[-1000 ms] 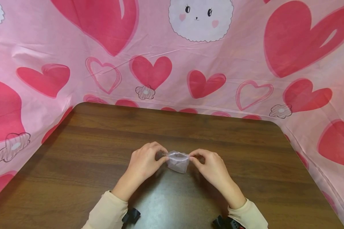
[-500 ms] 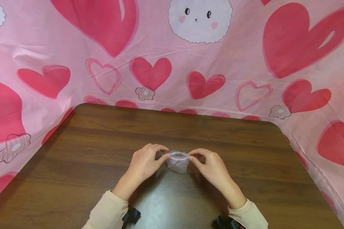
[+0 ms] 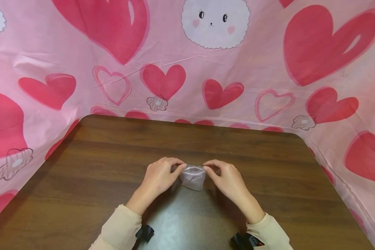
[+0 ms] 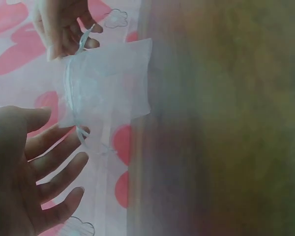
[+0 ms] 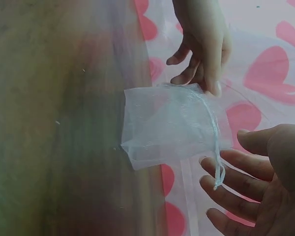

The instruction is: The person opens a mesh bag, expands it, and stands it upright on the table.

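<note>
A small sheer white drawstring pouch (image 3: pixel 193 178) hangs upright between the two hands, its gathered rim on top. My left hand (image 3: pixel 160 175) pinches the rim's left corner between thumb and forefinger. The opposite corner is pinched by my right hand (image 3: pixel 230 178). In the left wrist view, a thin ribbon (image 4: pixel 81 135) loops out beside the left fingers, whose other fingers are spread. The right wrist view shows a knotted ribbon end (image 5: pixel 219 177) near the right fingers. Nothing can be made out inside the translucent pouch (image 5: pixel 164 125).
A dark brown wooden table (image 3: pixel 97 166) lies beneath the hands. Pink cloth (image 3: pixel 125 83) printed with red hearts rises behind it and along both sides. Black straps with small devices sit at both wrists, below beige sleeves (image 3: pixel 118 225).
Both hands have shifted their fingertips slightly up toward the pouch's top corners, so more of its sides shows. The pouch stays in nearly the same place, and the head view has tilted a little.
</note>
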`<action>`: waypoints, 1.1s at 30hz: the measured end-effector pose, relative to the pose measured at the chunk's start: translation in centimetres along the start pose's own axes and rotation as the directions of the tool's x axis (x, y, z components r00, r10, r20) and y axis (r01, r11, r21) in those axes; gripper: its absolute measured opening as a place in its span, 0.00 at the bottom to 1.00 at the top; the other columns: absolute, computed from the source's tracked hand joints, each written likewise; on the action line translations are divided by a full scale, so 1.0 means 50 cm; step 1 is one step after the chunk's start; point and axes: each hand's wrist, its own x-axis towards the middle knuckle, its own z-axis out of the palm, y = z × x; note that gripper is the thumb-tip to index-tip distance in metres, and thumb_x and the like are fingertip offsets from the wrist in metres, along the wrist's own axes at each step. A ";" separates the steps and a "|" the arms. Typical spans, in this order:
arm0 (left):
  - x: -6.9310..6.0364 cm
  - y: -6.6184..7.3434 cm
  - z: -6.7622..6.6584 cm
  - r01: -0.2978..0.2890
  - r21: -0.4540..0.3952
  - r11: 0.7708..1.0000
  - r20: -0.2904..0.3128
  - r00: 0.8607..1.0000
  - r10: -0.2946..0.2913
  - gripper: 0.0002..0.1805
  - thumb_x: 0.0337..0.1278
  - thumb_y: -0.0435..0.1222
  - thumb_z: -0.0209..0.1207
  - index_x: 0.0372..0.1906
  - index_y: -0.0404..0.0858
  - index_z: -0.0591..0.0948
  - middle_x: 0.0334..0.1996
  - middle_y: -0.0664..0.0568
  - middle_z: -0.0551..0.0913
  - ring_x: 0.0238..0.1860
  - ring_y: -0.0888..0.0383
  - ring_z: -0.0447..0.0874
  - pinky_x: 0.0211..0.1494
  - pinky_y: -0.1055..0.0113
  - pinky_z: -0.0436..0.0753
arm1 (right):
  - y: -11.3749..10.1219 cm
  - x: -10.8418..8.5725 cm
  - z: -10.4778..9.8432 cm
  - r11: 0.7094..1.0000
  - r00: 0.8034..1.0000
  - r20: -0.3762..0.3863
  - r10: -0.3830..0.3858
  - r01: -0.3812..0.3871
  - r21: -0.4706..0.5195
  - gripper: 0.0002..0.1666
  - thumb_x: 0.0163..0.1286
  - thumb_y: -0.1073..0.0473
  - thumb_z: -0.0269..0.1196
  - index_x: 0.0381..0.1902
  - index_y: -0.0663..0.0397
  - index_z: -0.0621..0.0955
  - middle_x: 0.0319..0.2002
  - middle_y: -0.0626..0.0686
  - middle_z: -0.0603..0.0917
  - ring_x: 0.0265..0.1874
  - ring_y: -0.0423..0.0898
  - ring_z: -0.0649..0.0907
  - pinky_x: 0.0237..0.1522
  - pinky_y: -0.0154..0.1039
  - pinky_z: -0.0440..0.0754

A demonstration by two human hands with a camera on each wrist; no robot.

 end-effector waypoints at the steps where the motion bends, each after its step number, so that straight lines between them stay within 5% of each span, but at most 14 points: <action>1: 0.004 0.000 -0.001 -0.006 0.005 1.000 0.004 1.000 0.006 0.11 0.65 0.53 0.60 0.44 0.56 0.88 0.39 0.61 0.87 0.42 0.58 0.83 0.43 0.53 0.78 | -0.002 0.004 -0.001 1.000 1.000 -0.001 -0.009 0.009 -0.010 0.08 0.67 0.54 0.68 0.42 0.48 0.88 0.40 0.45 0.88 0.39 0.45 0.86 0.43 0.49 0.81; 13: 0.055 0.003 -0.021 -0.056 0.008 0.998 0.100 0.994 0.055 0.07 0.56 0.54 0.67 0.34 0.59 0.89 0.23 0.69 0.81 0.23 0.66 0.74 0.28 0.63 0.71 | -0.040 0.074 -0.033 0.979 0.981 0.164 -0.106 0.132 -0.155 0.07 0.60 0.50 0.73 0.35 0.43 0.89 0.27 0.38 0.85 0.25 0.35 0.79 0.30 0.40 0.77; 20: 0.075 0.009 -0.026 -0.080 0.004 0.997 0.202 0.976 0.077 0.05 0.55 0.52 0.68 0.32 0.59 0.90 0.20 0.72 0.81 0.20 0.66 0.73 0.25 0.63 0.70 | -0.060 0.105 -0.040 0.969 0.938 0.344 -0.042 0.122 -0.213 0.05 0.60 0.52 0.74 0.33 0.43 0.90 0.23 0.36 0.83 0.18 0.35 0.75 0.23 0.38 0.73; 25: 0.084 0.010 -0.030 -0.111 0.012 0.994 0.213 0.971 0.106 0.04 0.56 0.50 0.68 0.31 0.57 0.90 0.14 0.71 0.77 0.18 0.64 0.69 0.23 0.64 0.67 | -0.066 0.113 -0.036 0.952 0.914 0.406 0.017 0.109 -0.286 0.04 0.58 0.50 0.74 0.29 0.40 0.89 0.21 0.35 0.82 0.19 0.37 0.75 0.24 0.39 0.73; 33: 0.084 0.015 -0.031 -0.094 0.008 0.996 0.296 0.951 0.087 0.05 0.55 0.51 0.68 0.29 0.58 0.90 0.17 0.71 0.79 0.20 0.65 0.71 0.26 0.64 0.69 | -0.061 0.105 -0.021 0.934 0.957 0.289 -0.011 0.113 -0.339 0.05 0.60 0.54 0.72 0.24 0.40 0.88 0.21 0.38 0.82 0.20 0.39 0.77 0.23 0.41 0.75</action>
